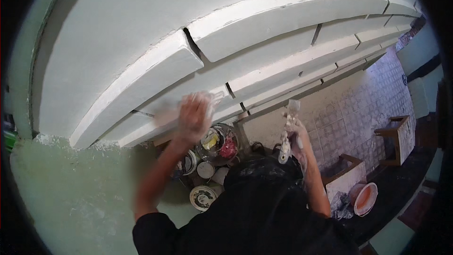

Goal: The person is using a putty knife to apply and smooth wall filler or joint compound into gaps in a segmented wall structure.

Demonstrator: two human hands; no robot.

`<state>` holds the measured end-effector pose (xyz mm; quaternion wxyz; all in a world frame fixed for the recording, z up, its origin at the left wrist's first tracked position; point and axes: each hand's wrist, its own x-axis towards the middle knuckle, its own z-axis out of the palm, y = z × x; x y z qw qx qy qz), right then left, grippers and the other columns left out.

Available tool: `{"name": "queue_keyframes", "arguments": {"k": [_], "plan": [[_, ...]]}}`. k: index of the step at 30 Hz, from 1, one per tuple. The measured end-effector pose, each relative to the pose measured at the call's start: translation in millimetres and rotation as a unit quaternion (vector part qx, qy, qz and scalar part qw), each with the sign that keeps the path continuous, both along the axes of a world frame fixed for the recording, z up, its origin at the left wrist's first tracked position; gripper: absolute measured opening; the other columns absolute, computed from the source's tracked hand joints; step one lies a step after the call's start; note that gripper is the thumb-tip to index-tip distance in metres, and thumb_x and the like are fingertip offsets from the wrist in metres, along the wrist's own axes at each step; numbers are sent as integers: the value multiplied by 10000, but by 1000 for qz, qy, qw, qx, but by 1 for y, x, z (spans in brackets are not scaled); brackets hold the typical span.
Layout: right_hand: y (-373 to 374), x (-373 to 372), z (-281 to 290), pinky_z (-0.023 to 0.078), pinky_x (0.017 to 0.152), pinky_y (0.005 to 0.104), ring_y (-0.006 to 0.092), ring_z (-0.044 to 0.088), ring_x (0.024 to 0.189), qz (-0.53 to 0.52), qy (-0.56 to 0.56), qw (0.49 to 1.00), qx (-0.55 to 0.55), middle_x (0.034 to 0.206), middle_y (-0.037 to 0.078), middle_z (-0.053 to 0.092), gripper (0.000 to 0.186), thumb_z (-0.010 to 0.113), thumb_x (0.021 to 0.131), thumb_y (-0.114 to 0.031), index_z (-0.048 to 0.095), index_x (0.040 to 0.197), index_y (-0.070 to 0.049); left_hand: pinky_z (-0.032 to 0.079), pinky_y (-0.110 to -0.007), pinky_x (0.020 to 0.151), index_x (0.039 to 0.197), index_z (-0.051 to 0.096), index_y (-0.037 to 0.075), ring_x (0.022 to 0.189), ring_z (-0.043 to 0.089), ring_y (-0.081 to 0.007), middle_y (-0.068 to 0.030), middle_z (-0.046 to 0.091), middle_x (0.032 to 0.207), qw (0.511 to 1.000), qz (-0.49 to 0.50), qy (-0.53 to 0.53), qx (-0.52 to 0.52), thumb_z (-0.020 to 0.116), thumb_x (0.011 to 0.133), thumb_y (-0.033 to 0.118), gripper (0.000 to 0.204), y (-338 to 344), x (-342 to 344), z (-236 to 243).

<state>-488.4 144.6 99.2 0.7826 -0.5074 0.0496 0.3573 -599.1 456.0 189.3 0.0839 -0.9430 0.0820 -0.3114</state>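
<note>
Gripping a paste-smeared scraper, the fingers of the right hand close round its handle, the flat blade pointing to the far side, well apart from the ledges. Over to the left, the left hand is a blur, coated in white; its fingers seem stretched out toward the end of a pale ledge, just beside a dark gap. From where I stand I can't tell whether they touch it, or whether they pinch anything. I'd judge the step in hand to be bare-handed work on that ledge end, with the blade kept aside. The next move would call for a light, even pressure from the left fingers, and a loaded blade held clear of the finished-looking edges.

Beyond, a longer ledge runs across the far side of the wall. Nearer, below the left hand, a wide bucket holds red and yellow things, with a lidded tub closer still. At the right, an orange bucket leans by a stool.
</note>
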Motion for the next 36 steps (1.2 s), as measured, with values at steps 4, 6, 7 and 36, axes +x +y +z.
{"name": "queue_keyframes", "arguments": {"k": [4,6,7,36], "plan": [[10,30,83,518,656,287,133,630,763,26,-66,995,66,842,20,562,519,599,902,-40,477,1402,24,459,-383,710,1087,541,80,834,579,-205,-73,586,872,794,132,65,-590,617,971,262,229,-59,29,-38],[11,35,98,547,688,294,138,644,788,21,-93,992,87,881,30,579,536,612,901,-15,465,1414,38,446,-353,637,1079,508,69,715,523,-168,-52,524,783,589,93,129,-792,603,985,334,297,-85,34,-47],[11,37,94,568,751,307,151,655,834,27,-75,994,73,939,48,595,570,627,907,-2,438,1443,41,435,-347,604,1075,506,63,657,488,-151,-44,499,762,529,73,159,-830,596,991,371,331,-98,34,-50],[22,234,219,507,655,390,275,611,699,257,-806,526,-89,918,130,663,538,719,810,13,659,1324,-136,207,-611,1192,1520,197,-133,1480,149,-535,-352,125,1598,892,198,-198,-355,545,889,32,740,-227,232,20]]}}
